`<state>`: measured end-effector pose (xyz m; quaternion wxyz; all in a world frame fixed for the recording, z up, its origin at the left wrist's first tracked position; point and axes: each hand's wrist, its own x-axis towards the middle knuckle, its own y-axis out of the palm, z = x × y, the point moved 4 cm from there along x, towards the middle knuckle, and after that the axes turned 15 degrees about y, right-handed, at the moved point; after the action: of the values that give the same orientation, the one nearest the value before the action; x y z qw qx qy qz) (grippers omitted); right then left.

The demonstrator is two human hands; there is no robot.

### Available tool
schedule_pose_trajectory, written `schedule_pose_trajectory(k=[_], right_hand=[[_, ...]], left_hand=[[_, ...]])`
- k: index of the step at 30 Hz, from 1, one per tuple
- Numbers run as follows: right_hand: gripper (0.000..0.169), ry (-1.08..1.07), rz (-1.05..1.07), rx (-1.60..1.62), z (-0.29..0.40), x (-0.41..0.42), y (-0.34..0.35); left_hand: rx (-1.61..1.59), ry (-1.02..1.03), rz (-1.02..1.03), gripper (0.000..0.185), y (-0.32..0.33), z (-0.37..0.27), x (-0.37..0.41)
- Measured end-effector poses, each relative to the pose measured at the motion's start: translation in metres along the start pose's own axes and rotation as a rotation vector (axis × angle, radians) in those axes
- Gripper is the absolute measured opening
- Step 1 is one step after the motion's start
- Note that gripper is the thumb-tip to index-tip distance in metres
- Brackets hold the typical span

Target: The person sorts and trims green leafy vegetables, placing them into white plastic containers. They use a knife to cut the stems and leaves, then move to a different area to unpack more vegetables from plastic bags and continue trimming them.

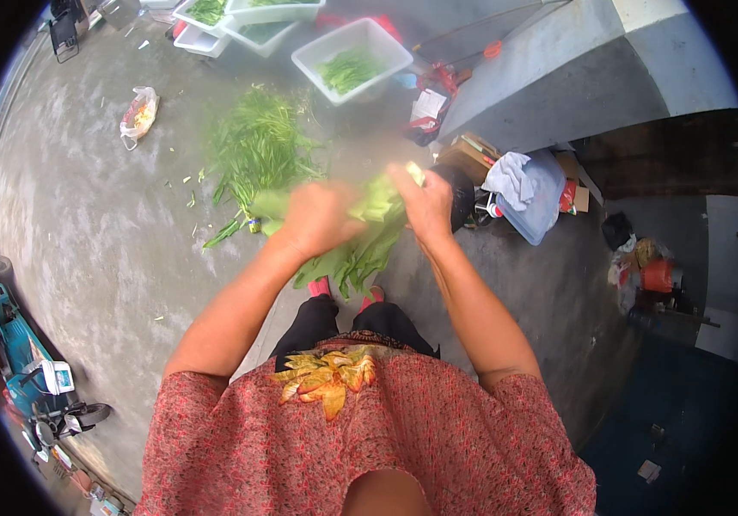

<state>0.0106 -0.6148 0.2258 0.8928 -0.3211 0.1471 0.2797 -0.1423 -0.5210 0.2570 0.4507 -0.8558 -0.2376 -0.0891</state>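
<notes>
My right hand grips the pale stem end of a head of leafy green vegetable, whose long leaves hang down over my feet. At its other side my left hand is blurred, its fingers curled against the leaves; whether it holds one is not clear. Beyond my left hand a large heap of long-leaved greens lies on the concrete floor, with a tied bunch at its near edge. A white plastic tub with greens inside stands past the heap.
More white tubs with greens stand at the top. A plastic bag of scraps lies on the floor to the left. At the right are a cardboard box, a clear plastic lid with a cloth, and a wall. A teal vehicle stands far left.
</notes>
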Motion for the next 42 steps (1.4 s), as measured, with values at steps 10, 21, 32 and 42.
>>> schedule_pose_trajectory(k=[10, 21, 32, 42], right_hand=[[0.027, 0.136, 0.303, 0.351, 0.007, 0.010, -0.015], [0.029, 0.151, 0.488, 0.481, 0.001, 0.010, -0.010], [0.036, 0.008, 0.529, 0.575, -0.001, -0.005, -0.003], [0.038, -0.163, 0.270, 0.111, -0.009, -0.002, -0.003]], left_hand=[[-0.539, -0.416, 0.073, 0.021, -0.022, 0.067, -0.005], [-0.991, -0.462, -0.032, 0.028, 0.013, 0.015, 0.006], [-0.838, -0.370, -0.090, 0.028, 0.018, -0.007, 0.003], [-0.840, -0.540, 0.083, 0.017, 0.016, 0.002, 0.003]])
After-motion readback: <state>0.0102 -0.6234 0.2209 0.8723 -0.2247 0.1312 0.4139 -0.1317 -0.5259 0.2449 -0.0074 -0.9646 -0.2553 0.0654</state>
